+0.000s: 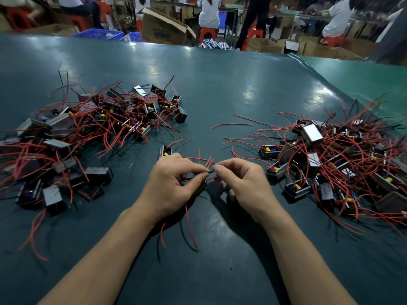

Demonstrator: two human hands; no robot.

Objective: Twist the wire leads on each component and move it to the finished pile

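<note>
My left hand point(176, 181) and my right hand point(240, 183) meet at the middle of the dark green table point(220, 89). Both pinch the thin red and black wire leads point(209, 164) of one component between thumb and forefinger, fingertips almost touching. The component's dark body point(199, 188) is mostly hidden under my left hand. Loose red lead ends stick up above my fingertips and trail toward me. A large pile of components point(88, 124) lies at the left and another pile point(334, 164) at the right.
A single component point(164, 151) sits just beyond my left hand. Loose red wires point(231, 124) lie between the piles. Beyond the table's far edge stand cardboard boxes point(163, 27), blue crates point(99, 34), red stools and seated people.
</note>
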